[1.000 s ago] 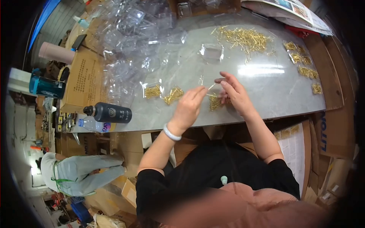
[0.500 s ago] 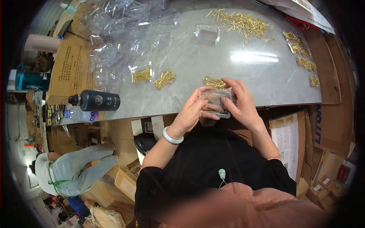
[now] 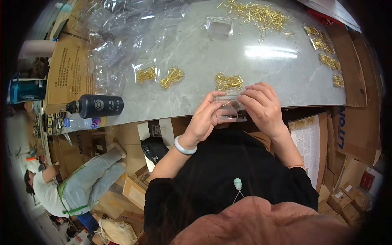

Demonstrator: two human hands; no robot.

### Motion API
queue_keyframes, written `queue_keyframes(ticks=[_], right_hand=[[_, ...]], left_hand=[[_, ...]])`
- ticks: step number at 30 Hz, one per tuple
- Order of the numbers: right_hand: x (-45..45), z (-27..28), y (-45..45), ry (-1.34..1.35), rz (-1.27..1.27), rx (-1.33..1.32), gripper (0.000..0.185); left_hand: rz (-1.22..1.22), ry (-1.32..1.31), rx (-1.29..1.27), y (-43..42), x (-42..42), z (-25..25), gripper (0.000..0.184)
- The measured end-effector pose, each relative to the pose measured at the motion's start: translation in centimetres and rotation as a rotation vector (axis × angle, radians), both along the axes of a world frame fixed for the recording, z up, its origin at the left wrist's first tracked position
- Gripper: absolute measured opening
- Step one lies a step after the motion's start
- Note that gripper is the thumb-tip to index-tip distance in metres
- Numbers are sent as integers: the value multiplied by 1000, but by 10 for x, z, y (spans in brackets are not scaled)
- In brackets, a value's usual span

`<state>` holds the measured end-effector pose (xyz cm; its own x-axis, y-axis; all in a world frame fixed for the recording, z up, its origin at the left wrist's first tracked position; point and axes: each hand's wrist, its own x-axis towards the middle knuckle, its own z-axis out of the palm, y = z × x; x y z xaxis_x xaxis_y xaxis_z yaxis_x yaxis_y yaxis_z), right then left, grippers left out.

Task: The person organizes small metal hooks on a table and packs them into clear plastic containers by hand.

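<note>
My left hand [image 3: 204, 118] is closed around a small clear plastic box [image 3: 228, 107], its fingers showing through the see-through wall. At the box's upper right edge, the fingertips of my right hand [image 3: 263, 107] are pinched together on the rim. Just beyond the box, a small bundle of gold metal hooks [image 3: 228, 82] lies on the grey table [image 3: 192, 61]. Farther left are two more bundles of hooks, one [image 3: 171, 77] loose on the table and one [image 3: 146, 74] in clear plastic.
Loose gold hooks [image 3: 261, 18] are heaped at the back, beside another clear box [image 3: 219, 27]. Many clear boxes [image 3: 122, 36] pile up at the left. A dark bottle [image 3: 96, 106] lies near the front edge. Packed hooks [image 3: 329, 61] line the right edge. Another person [image 3: 77, 188] stands left.
My right thumb has drawn back from the box's front, and the fingertips now meet at its right edge. The view has shifted slightly. The other person has changed posture.
</note>
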<state>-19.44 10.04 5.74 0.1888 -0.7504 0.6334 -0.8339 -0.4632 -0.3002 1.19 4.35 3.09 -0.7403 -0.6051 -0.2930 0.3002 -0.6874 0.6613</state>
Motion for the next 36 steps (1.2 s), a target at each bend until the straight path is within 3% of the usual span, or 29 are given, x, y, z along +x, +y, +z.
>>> queue_keyframes(ticks=[6, 12, 24, 30, 36], right_hand=[[4, -1, 1, -95, 90, 124, 31], [-4, 17, 12, -4, 252, 365, 38], [-13, -7, 4, -267, 300, 463, 25], [-17, 1, 9, -363, 140, 237, 29], [-20, -11, 29, -163, 132, 201, 32]], left_hand=[[28, 23, 6, 4, -3, -1, 34], [13, 25, 21, 4, 1, 0, 34], [-3, 54, 32, 7, -3, -1, 35], [41, 4, 25, 8, -1, 8, 36], [34, -1, 7, 6, -2, 10, 38]])
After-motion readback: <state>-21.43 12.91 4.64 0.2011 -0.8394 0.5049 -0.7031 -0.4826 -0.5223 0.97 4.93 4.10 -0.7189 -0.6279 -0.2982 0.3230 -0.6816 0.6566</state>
